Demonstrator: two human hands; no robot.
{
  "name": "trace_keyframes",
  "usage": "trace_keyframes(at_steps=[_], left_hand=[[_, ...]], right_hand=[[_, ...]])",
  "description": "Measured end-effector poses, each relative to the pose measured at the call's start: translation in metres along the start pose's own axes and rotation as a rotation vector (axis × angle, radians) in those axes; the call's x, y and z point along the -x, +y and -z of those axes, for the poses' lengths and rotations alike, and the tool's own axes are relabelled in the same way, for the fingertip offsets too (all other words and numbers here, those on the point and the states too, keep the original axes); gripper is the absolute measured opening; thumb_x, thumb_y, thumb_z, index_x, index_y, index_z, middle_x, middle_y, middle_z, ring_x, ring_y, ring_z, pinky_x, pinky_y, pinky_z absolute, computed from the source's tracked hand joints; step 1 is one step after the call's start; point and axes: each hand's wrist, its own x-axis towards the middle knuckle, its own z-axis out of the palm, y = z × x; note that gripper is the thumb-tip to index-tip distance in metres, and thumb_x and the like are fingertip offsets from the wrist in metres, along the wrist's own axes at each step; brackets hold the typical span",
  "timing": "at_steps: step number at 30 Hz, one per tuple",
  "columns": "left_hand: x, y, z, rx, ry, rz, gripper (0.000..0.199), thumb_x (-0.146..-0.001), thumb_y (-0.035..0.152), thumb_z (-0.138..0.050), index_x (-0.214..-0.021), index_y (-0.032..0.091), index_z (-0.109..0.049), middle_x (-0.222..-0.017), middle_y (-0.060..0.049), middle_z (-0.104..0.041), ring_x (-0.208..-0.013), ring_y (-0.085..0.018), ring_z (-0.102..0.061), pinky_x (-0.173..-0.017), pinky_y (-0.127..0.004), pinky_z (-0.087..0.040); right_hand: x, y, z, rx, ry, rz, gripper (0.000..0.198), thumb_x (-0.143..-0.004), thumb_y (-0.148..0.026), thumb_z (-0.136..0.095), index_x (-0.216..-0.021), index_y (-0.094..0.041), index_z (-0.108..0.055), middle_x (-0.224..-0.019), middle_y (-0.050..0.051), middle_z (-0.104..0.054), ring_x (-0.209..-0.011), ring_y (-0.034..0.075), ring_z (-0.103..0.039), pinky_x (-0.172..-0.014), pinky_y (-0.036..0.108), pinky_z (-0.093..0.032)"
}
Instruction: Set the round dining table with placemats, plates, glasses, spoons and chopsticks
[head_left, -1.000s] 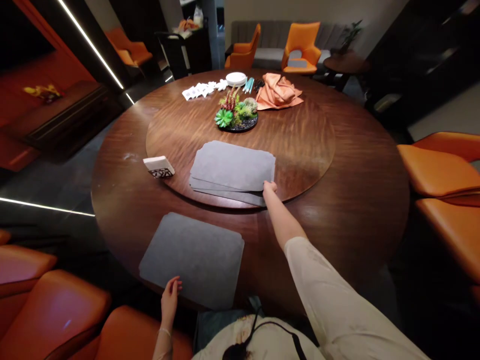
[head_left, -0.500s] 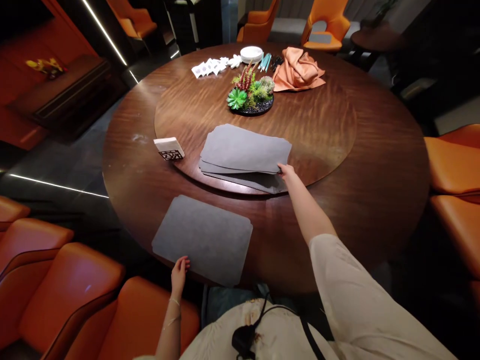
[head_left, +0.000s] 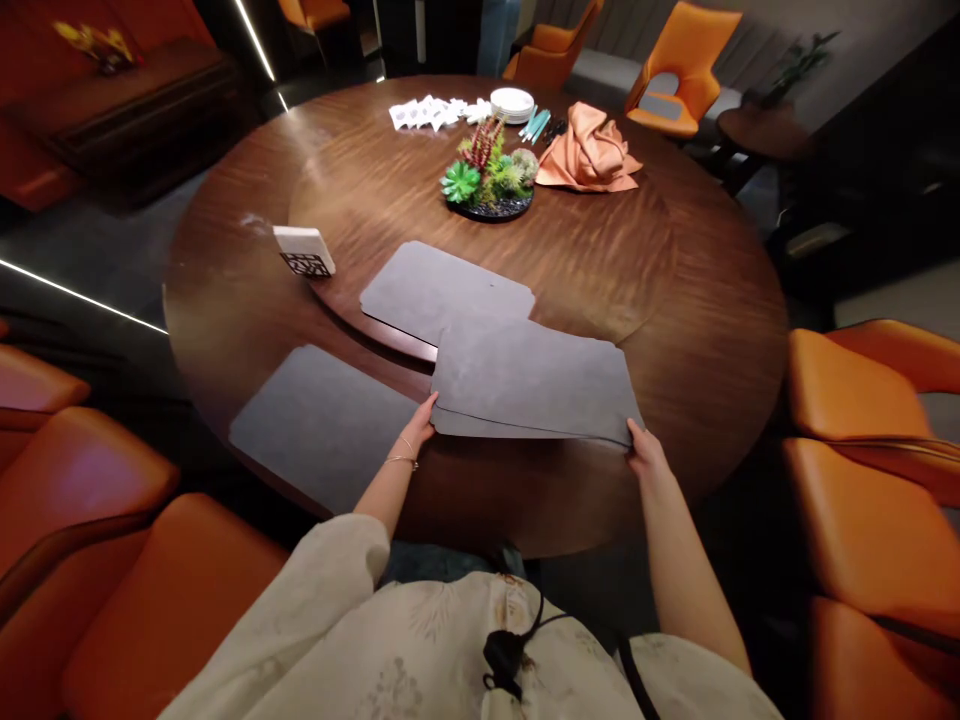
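Note:
Between my two hands I hold grey placemats (head_left: 534, 380), at least two in a loose stack, over the near part of the table. My left hand (head_left: 426, 415) is closed on their near left corner, and my right hand (head_left: 645, 445) grips the near right corner. Behind them, more grey placemat (head_left: 442, 285) lies on the raised round turntable (head_left: 600, 240), partly covered by the held ones. A single placemat (head_left: 322, 425) lies flat at the table's near left edge, its right end partly hidden by my left arm.
The round wooden table (head_left: 720, 400) also bears a napkin holder (head_left: 306, 255), a succulent arrangement (head_left: 491, 180), stacked white plates (head_left: 512, 105), small white packets (head_left: 427, 112), teal sticks (head_left: 535, 124) and a bundled orange cloth (head_left: 591, 155). Orange chairs (head_left: 870, 520) stand around it.
My right hand has drawn several placemats off the turntable stack toward me. My left hand has left the single placemat and taken hold of their left corner. The view has shifted right.

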Motion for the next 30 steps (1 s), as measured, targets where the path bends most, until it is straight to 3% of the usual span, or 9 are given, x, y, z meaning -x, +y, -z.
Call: trace_keyframes(at_steps=[3,6,9,12,16,20,24,30], left_hand=[[0.007,-0.056,-0.038,-0.074,0.001,0.036,0.033,-0.086,0.034,-0.063,-0.104,0.007,-0.068,-0.096,-0.015,-0.073,-0.084,-0.020,-0.068,-0.083,-0.030,-0.053],[0.034,-0.127,-0.073,-0.110,0.001,0.051,0.027,-0.084,0.030,-0.066,-0.100,0.008,-0.069,-0.095,-0.013,-0.073,-0.086,-0.019,-0.067,-0.084,-0.030,-0.052],[0.070,-0.189,-0.095,-0.128,0.051,0.060,0.027,-0.081,0.029,-0.069,-0.101,0.011,-0.069,-0.096,-0.010,-0.073,-0.095,-0.019,-0.066,-0.090,-0.030,-0.050],[0.102,-0.229,-0.095,-0.145,0.081,0.123,0.031,-0.076,0.033,-0.073,-0.098,0.011,-0.069,-0.090,-0.010,-0.073,-0.089,-0.021,-0.067,-0.083,-0.034,-0.052],[0.123,-0.253,-0.079,-0.155,0.114,0.160,0.036,-0.072,0.036,-0.076,-0.097,0.011,-0.069,-0.090,-0.010,-0.073,-0.081,-0.022,-0.068,-0.072,-0.034,-0.053],[0.123,-0.268,-0.074,-0.135,0.232,0.082,0.033,-0.073,0.034,-0.074,-0.096,0.011,-0.069,-0.092,-0.009,-0.073,-0.089,-0.022,-0.067,-0.081,-0.035,-0.053],[0.126,-0.282,-0.079,-0.093,0.390,-0.011,0.027,-0.075,0.028,-0.070,-0.095,0.011,-0.068,-0.093,-0.008,-0.074,-0.095,-0.022,-0.066,-0.091,-0.036,-0.050],[0.136,-0.303,-0.105,-0.051,0.590,-0.070,0.023,-0.073,0.027,-0.070,-0.088,0.011,-0.068,-0.088,-0.010,-0.074,-0.091,-0.025,-0.068,-0.089,-0.039,-0.052]], right_hand=[[-0.030,0.017,0.077,0.155,0.033,0.118,0.021,-0.076,-0.031,-0.067,-0.090,-0.016,-0.064,-0.087,0.005,-0.070,-0.086,0.017,-0.066,-0.082,0.032,-0.057],[-0.053,0.032,0.141,0.433,0.097,0.200,0.026,-0.077,-0.035,-0.059,-0.091,-0.014,-0.065,-0.095,0.010,-0.071,-0.100,0.022,-0.065,-0.093,0.035,-0.052],[-0.063,0.045,0.187,0.680,0.150,0.189,0.033,-0.073,-0.042,-0.056,-0.084,-0.012,-0.066,-0.094,0.017,-0.070,-0.109,0.032,-0.062,-0.098,0.043,-0.048],[-0.066,0.056,0.210,0.770,0.127,0.168,0.037,-0.070,-0.048,-0.052,-0.077,-0.014,-0.064,-0.086,0.018,-0.069,-0.109,0.038,-0.060,-0.094,0.046,-0.048],[-0.075,0.068,0.208,0.856,0.093,0.179,0.036,-0.068,-0.048,-0.048,-0.073,-0.015,-0.061,-0.083,0.023,-0.068,-0.108,0.043,-0.060,-0.091,0.049,-0.048],[-0.091,0.073,0.187,0.915,0.017,0.241,0.035,-0.070,-0.050,-0.045,-0.070,-0.018,-0.058,-0.078,0.022,-0.067,-0.108,0.042,-0.060,-0.088,0.047,-0.049],[-0.111,0.068,0.167,0.957,-0.102,0.325,0.037,-0.072,-0.055,-0.045,-0.065,-0.020,-0.055,-0.069,0.020,-0.065,-0.103,0.041,-0.061,-0.083,0.045,-0.049],[-0.149,0.055,0.153,0.951,-0.317,0.434,0.042,-0.074,-0.058,-0.043,-0.067,-0.019,-0.055,-0.078,0.021,-0.066,-0.101,0.037,-0.061,-0.082,0.042,-0.048]])
